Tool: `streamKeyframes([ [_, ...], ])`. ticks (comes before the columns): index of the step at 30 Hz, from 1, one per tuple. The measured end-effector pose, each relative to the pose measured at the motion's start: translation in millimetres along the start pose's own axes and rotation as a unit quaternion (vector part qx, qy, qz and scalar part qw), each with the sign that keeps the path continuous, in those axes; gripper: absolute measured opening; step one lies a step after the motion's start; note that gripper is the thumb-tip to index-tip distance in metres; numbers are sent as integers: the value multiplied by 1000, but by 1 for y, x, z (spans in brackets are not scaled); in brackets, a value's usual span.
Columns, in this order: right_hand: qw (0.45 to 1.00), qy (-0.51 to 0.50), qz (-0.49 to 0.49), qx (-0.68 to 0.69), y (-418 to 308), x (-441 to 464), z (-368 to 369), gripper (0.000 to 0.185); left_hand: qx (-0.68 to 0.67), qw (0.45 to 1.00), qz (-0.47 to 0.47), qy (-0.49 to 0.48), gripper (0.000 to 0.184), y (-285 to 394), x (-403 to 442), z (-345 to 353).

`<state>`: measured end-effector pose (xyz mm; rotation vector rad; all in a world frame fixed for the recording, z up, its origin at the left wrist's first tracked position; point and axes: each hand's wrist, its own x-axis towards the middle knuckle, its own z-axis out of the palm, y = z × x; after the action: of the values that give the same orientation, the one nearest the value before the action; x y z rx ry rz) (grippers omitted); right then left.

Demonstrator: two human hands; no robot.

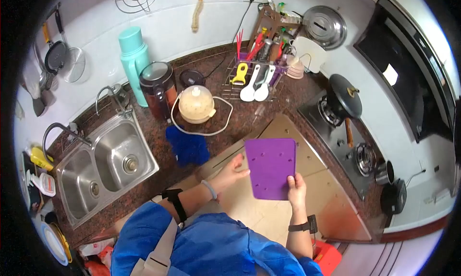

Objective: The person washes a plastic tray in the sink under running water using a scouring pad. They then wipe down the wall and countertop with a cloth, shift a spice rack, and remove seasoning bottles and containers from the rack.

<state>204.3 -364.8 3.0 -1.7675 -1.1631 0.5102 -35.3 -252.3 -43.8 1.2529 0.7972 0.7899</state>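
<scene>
One purple board is held up in midair before the person, near the middle of the scene, in front of the cabinet doors. Its face shows several small dark marks. Two hands are in view, set apart on either side of it. The right hand is clamped on the board's right edge towards the near corner, thumb on the face. The left hand has its fingers loosely spread, right by the left edge; whether it touches, I cannot tell.

Beyond the left hand, one blue cloth lies on the counter. Just past it sits one cream cooker with its white cord looped around it. To the cooker's left stand one dark jug and, farther left, one turquoise flask.

At far centre, one wire rack has two white spoons and one yellow peeler at its front.

To the left is one sink with two basins, two drains and two taps. To the right, one hob has two burners: one lidded pan sits over the far one, and one steel pot stands beside the near one.
</scene>
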Motion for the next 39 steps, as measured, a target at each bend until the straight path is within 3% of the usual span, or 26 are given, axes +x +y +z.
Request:
streamKeyframes([
  [2, 998, -48, -8, 31, 14, 29, 11, 22, -93, 989, 8, -113, 49, 15, 22, -9],
  [3, 994, -92, 9, 51, 12, 51, 20, 23, -93, 990, 9, -109, 49, 17, 34, -14],
  [5, 987, -143, 28, 71, 8, 92, 35, 24, -173, 982, -46, -57, 34, 18, 49, -27],
  [6, 978, -184, 35, 87, 7, 109, 43, 27, -71, 996, -46, -2, 30, 23, 53, -37],
  [8, 967, -229, 45, 105, 7, 147, 56, 31, -40, 997, -35, 61, 28, 25, 51, -59],
  [9, 969, -213, 2, 128, 6, 171, 62, 33, -8, 993, -14, 118, 27, 28, 51, -69],
  [11, 970, -169, -65, 162, 7, 223, 71, 36, -72, 962, 90, 249, 13, 39, 40, -85],
  [13, 968, -111, -139, 177, 23, 291, 84, 34, -111, 942, 66, 309, 14, 33, 10, -118],
  [15, 966, -76, -117, 217, 22, 349, 90, 48, -226, 874, 100, 418, 22, 61, -14, -116],
  [19, 941, -90, -143, 292, -18, 425, 97, 84, -321, 719, 163, 595, 32, 28, -78, -115],
  [20, 930, -136, -143, 309, -21, 439, 100, 83, -349, 707, 177, 589, 35, 7, -100, -115],
  [23, 926, -233, -100, 279, -10, 477, 115, 81, -418, 529, 217, 706, 34, -74, -152, -124],
  [25, 947, -242, -100, 184, -18, 481, 115, 81, -412, 484, 256, 728, 32, -86, -150, -114],
  [26, 945, -252, -102, 183, -19, 480, 122, 81, -418, 454, 238, 750, 31, -88, -148, -110],
  [27, 922, -246, -170, 247, -18, 477, 130, 82, -424, 427, 220, 768, 30, -94, -146, -110],
  [28, 891, -234, -235, 308, -15, 478, 132, 82, -419, 442, 203, 767, 31, -103, -146, -111],
  [29, 892, -233, -237, 308, -10, 483, 133, 82, -420, 443, 203, 766, 31, -113, -145, -109],
  [31, 923, -160, -267, 225, 0, 493, 139, 81, -399, 483, 112, 771, 35, -121, -140, -112],
  [32, 923, -184, -206, 270, 3, 496, 142, 80, -444, 461, 95, 762, 40, -125, -134, -116],
  [33, 921, -179, -212, 272, -5, 495, 138, 80, -446, 465, 101, 758, 40, -125, -133, -118],
  [35, 939, -157, -213, 217, -13, 489, 122, 79, -436, 525, 23, 730, 42, -132, -134, -115],
  [36, 942, -151, -212, 212, -11, 491, 117, 79, -409, 538, 2, 737, 54, -129, -128, -111],
  [39, 951, -122, -208, 191, 0, 502, 104, 80, -355, 537, -45, 764, 66, -96, -106, -93],
])
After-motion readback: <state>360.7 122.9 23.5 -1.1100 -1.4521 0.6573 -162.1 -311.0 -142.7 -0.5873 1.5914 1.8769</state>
